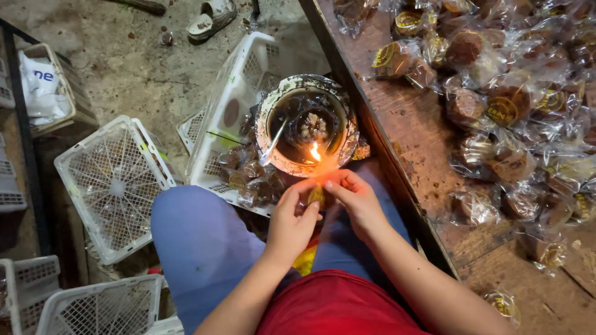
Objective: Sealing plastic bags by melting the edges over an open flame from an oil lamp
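Holding: both hands pinch one wrapped cake (316,196) at the flame (315,151)
Left grip (292,220): closed on cake
Right grip (355,200): closed on cake
Lamp bowl (307,124): one, just beyond fingertips
Bench (406,161): many wrapped cakes

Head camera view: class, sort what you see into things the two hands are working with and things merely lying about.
In use:
left hand
right hand
small wrapped packet pinched between both hands
flame
round lamp bowl

Lying about:
wrapped cakes on wooden table
white plastic baskets
shoe
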